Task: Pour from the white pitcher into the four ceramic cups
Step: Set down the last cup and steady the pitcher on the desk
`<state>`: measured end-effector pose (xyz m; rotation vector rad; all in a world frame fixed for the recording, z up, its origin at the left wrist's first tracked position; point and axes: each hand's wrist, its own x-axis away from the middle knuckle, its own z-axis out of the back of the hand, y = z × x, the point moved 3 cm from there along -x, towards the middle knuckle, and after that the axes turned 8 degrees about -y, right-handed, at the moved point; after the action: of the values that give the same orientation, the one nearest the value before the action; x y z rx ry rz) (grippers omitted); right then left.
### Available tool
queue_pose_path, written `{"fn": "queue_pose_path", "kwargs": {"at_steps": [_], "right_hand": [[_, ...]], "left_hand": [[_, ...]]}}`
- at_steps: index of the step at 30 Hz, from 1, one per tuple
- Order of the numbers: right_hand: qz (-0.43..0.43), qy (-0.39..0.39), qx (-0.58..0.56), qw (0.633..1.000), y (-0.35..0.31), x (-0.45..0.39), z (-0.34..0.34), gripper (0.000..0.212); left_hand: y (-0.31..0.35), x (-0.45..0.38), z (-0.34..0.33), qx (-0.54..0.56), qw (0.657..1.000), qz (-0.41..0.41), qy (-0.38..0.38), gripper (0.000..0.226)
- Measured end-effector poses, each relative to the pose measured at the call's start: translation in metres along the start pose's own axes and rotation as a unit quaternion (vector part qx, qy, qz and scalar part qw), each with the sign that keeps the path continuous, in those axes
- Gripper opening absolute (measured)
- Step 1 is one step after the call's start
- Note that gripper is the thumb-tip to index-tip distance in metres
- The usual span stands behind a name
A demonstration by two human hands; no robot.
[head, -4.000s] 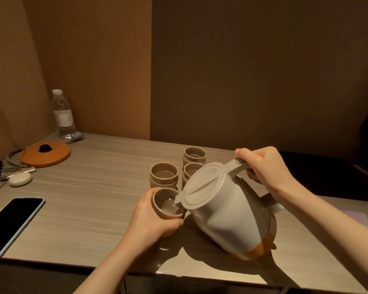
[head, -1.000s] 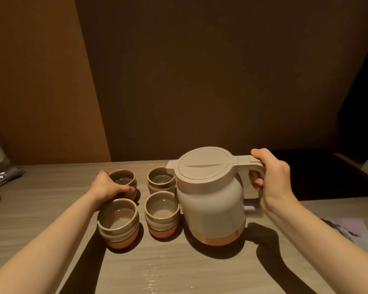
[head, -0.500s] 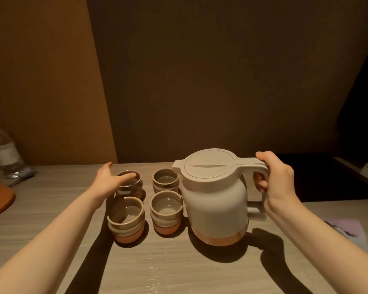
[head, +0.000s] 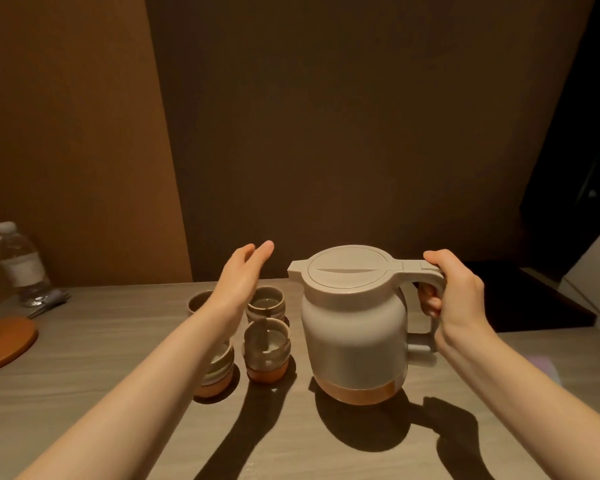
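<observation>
Head view: white pitcher stands upright on the wooden bench, lid shut, spout pointing to 9 o'clock, copper band at its base. Right hand is wrapped around the pitcher's handle at 3 o'clock of the body, thumb on top of the handle, fingers curled through the loop. Left hand is raised above the cups, fingers straight and together, palm turned toward the pitcher, gripping nothing and touching nothing visible. Four ceramic cups sit in a tight two-by-two group just at 9 o'clock of the pitcher: near right cup with liquid inside and a terracotta base, just beside the pitcher; far right cup at 12 o'clock of it, also with liquid; near left cup mostly hidden under the left forearm, contents cannot tell; far left cup only a sliver of rim showing behind the wrist. Well apart at 9 o'clock of the cups, a plastic water bottle stands by the wall, an orange round lid lies flat near it at the frame edge. White box at far 3 o'clock, partly cut off.
</observation>
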<state>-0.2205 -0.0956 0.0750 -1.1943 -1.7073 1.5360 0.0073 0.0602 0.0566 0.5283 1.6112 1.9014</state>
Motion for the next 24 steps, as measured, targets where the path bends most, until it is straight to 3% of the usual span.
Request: {"fn": "queue_pose_path", "kwargs": {"at_steps": [4,9,12,15,21,24], "right_hand": [[0.001,0.01,0.0,1.0,-0.003,0.004,0.009,0.035],[0.003,0.025,-0.006,1.0,-0.004,0.006,0.017,0.035],[0.0,0.032,-0.009,0.999,-0.002,0.003,0.019,0.035],[0.002,0.03,-0.015,0.999,0.001,-0.002,0.019,0.036],[0.001,0.032,-0.023,0.999,0.014,-0.018,0.014,0.033],[0.001,0.035,-0.035,0.999,0.022,-0.03,0.009,0.033]], "left_hand": [[-0.001,0.024,-0.034,0.131,0.987,0.042,-0.079,0.074],[-0.007,0.052,-0.066,0.183,0.964,0.095,-0.17,0.103],[-0.005,0.06,-0.081,0.171,0.96,0.082,-0.204,0.082],[-0.002,0.062,-0.09,0.154,0.965,0.059,-0.206,0.069],[-0.005,0.045,-0.1,0.129,0.974,0.061,-0.174,0.132],[-0.004,0.035,-0.102,0.114,0.979,0.07,-0.156,0.127]]}}
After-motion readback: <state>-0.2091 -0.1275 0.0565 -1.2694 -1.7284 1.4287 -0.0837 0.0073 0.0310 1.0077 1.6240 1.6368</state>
